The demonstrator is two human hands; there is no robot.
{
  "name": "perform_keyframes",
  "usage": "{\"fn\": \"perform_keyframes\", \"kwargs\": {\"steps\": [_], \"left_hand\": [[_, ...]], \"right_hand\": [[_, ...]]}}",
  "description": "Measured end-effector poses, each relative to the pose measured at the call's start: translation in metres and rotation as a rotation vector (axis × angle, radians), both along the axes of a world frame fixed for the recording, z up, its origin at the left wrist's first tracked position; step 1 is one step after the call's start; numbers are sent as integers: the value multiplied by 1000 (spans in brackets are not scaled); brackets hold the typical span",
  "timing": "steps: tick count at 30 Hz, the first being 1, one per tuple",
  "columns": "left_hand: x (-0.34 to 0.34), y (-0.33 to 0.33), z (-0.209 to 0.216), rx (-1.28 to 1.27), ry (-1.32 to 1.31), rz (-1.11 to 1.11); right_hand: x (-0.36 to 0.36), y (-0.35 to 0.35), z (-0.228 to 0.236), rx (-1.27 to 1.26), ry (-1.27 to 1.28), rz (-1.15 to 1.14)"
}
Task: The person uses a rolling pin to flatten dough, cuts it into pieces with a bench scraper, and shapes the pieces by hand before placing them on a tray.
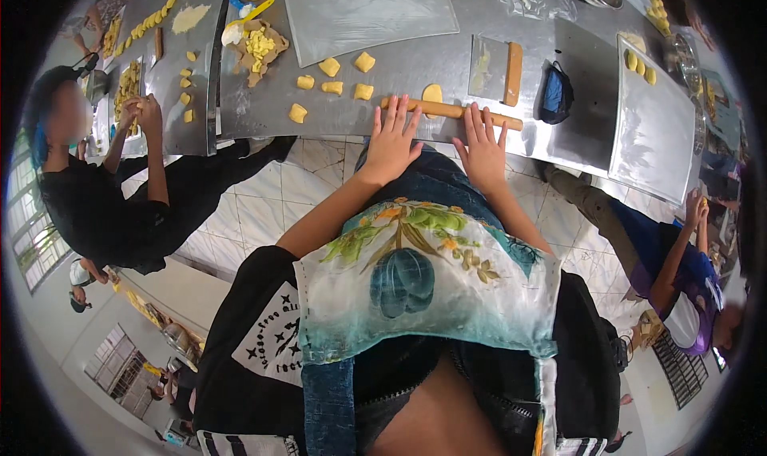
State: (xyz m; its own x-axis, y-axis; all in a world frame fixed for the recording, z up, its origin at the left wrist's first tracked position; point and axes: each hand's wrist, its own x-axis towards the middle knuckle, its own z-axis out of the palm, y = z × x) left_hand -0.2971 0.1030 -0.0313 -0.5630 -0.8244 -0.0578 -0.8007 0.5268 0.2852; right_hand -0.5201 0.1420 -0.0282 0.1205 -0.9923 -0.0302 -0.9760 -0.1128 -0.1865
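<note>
Upper centre of the frame: left hand (391, 140) and right hand (483, 146) laid flat, palms down, fingers spread, on a wooden rolling pin (451, 111) lying crosswise on the steel table (399, 96). Under the pin, between the two hands, a flattened yellow dough piece (432, 93). Just left of that, several small dough lumps (331, 67) scattered apart on the steel. Behind them, a clear plastic sheet (367, 8). Right of the hands, a wooden block (513, 73) and a dark blue pouch (554, 95). Far left, a co-worker's hands (142, 111) pinching dough. Right edge, a tray (651, 128) with a few dough pieces.
</note>
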Motion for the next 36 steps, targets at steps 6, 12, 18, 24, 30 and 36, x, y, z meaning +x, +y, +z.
{"fn": "perform_keyframes", "kwargs": {"steps": [6,12,18,24,30,36], "left_hand": [[-16,-57,-22,-138,72,24],[-25,-104,-34,-186,-14,-30],[-27,-104,-37,-183,-2,-12],[-10,-59,-23,-125,40,2],[1,-17,-1,-51,-57,-9],[9,12,9,40,-95,-18]], "right_hand": [[7,-43,-23,-2,84,-120],[8,-75,-40,-79,181,-229],[7,-78,-40,-129,195,-165],[11,-37,-21,-53,51,-70],[11,-6,-4,38,28,32],[6,10,5,142,42,117]]}}
